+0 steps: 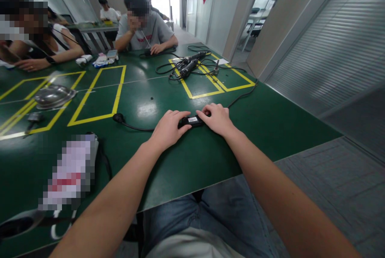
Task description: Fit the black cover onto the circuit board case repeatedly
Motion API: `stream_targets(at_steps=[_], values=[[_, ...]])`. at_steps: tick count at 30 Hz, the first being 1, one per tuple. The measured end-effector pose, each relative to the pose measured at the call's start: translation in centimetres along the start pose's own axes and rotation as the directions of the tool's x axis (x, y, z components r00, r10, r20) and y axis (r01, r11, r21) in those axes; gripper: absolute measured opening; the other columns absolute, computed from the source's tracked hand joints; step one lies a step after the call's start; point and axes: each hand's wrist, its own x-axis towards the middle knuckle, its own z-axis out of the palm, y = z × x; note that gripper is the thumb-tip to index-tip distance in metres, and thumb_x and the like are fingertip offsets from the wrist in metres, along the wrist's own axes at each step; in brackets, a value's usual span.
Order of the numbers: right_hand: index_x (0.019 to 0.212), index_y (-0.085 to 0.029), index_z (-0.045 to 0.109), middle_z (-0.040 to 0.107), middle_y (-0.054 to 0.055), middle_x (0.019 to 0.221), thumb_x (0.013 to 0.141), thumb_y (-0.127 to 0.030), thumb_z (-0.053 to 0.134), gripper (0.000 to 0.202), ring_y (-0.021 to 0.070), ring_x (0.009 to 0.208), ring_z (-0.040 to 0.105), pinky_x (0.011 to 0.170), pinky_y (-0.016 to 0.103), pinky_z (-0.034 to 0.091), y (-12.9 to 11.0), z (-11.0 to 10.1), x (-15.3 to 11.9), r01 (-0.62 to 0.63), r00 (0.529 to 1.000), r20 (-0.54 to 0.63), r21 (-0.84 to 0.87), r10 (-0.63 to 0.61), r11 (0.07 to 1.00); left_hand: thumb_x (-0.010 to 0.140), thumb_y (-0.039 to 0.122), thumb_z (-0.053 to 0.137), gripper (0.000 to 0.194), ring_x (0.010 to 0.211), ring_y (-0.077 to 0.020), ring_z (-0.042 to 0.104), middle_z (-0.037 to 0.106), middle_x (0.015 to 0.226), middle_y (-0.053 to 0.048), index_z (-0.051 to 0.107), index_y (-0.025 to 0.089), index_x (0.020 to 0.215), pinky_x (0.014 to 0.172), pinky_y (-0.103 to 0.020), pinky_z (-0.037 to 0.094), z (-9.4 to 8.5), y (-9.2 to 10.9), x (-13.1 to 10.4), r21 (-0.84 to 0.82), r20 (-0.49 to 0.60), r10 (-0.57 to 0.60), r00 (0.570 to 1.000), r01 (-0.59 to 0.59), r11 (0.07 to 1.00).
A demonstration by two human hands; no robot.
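A small black power adapter point(193, 120) with a white label on top lies on the green table. At its left end, my left hand point(170, 130) curls its thumb and fingers round the adapter. My right hand point(217, 119) is closed on the other end, thumb and fingers bent over it. One black cable point(136, 128) leaves the left side and ends in a round black plug point(118, 118) on the table. From the right side another cable point(243, 97) runs back toward the far edge. Parts of both adapter ends are hidden by my fingers.
Yellow tape rectangles point(120, 97) mark the green table point(288, 123). Black power tools point(189, 67) lie among tangled cords at the back. A clear plastic package point(54, 97) and a blurred pouch point(72, 170) are on the left. Other people point(147, 33) sit across the table.
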Motion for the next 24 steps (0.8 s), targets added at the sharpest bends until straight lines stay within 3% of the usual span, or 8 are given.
stream_targets(at_steps=[5,10,12,15,17,19,21,24], values=[[0.086,-0.025,0.074,0.073,0.007,0.099,0.103,-0.051,0.064,0.033,0.0292,0.104,0.062,0.09,0.041,0.04,0.0,-0.2,0.1,0.002,1.0,0.018,0.008,-0.002,1.0,0.097,0.025,0.079,0.06,0.123,-0.0286,0.066,0.078,0.128,-0.009,0.059,0.021,0.153,0.111,-0.044,0.052,0.1,-0.1,-0.1,-0.021,-0.031,-0.012,0.999,0.011,1.0],[0.085,-0.024,0.074,0.075,0.007,0.1,0.104,-0.049,0.063,0.033,0.0284,0.103,0.063,0.089,0.04,0.039,-0.1,-0.4,0.0,-0.003,0.999,0.037,-0.013,0.004,1.0,0.096,0.027,0.079,0.047,0.119,-0.0294,0.068,0.078,0.123,-0.009,0.067,0.023,0.142,0.108,-0.046,0.054,0.4,-0.4,-0.1,-0.042,-0.036,0.01,0.999,-0.011,0.999],[0.086,-0.024,0.074,0.075,0.007,0.101,0.105,-0.049,0.062,0.034,0.0284,0.103,0.063,0.089,0.039,0.038,-0.1,-0.4,0.1,0.009,0.999,0.039,-0.026,-0.008,1.0,0.095,0.025,0.079,0.048,0.114,-0.0282,0.07,0.078,0.121,-0.008,0.067,0.023,0.141,0.106,-0.045,0.055,0.7,-0.5,0.1,-0.125,-0.047,-0.01,0.999,0.004,0.992],[0.089,-0.024,0.073,0.075,0.008,0.103,0.111,-0.046,0.051,0.039,0.0284,0.103,0.063,0.086,0.037,0.037,0.3,-0.3,0.1,0.02,0.999,0.039,-0.042,-0.018,0.999,0.094,0.022,0.079,0.059,0.099,-0.0224,0.072,0.079,0.116,-0.006,0.057,0.023,0.149,0.096,-0.04,0.058,1.1,-0.8,0.4,-0.365,-0.066,-0.137,0.988,0.104,0.925],[0.089,-0.024,0.072,0.075,0.008,0.103,0.115,-0.042,0.039,0.046,0.0283,0.103,0.063,0.084,0.037,0.036,0.5,-0.2,0.1,0.025,0.999,0.035,-0.048,-0.024,0.999,0.095,0.021,0.076,0.056,0.093,-0.0199,0.072,0.078,0.115,-0.007,0.054,0.021,0.147,0.091,-0.037,0.058,1.0,-1.1,0.7,-0.465,-0.109,-0.266,0.958,0.187,0.865],[0.087,-0.023,0.072,0.075,0.009,0.102,0.116,-0.039,0.032,0.051,0.0285,0.103,0.063,0.084,0.037,0.035,0.6,-0.2,0.1,0.033,0.999,0.035,-0.068,-0.031,0.997,0.096,0.022,0.075,0.043,0.095,-0.021,0.071,0.077,0.117,-0.008,0.059,0.02,0.135,0.091,-0.038,0.057,0.8,-1.4,0.8,-0.422,-0.177,-0.371,0.912,0.271,0.866],[0.086,-0.022,0.072,0.076,0.01,0.102,0.116,-0.039,0.032,0.053,0.0291,0.104,0.063,0.085,0.038,0.036,0.5,-0.2,0.1,0.039,0.998,0.043,-0.112,-0.034,0.993,0.096,0.024,0.076,0.027,0.1,-0.0249,0.07,0.076,0.112,-0.009,0.065,0.02,0.12,0.093,-0.042,0.057,0.5,-1.6,0.7,-0.273,-0.203,-0.417,0.886,0.358,0.893],[0.088,-0.022,0.076,0.076,0.012,0.103,0.116,-0.04,0.034,0.054,0.0302,0.105,0.062,0.086,0.039,0.037,0.1,-0.3,-0.1,0.033,0.998,0.057,-0.186,-0.023,0.982,0.098,0.023,0.073,0.005,0.109,-0.0299,0.068,0.075,0.106,-0.01,0.07,0.02,0.101,0.1,-0.047,0.055,0.1,-1.3,0.4,-0.065,-0.177,-0.388,0.905,0.383,0.922]])
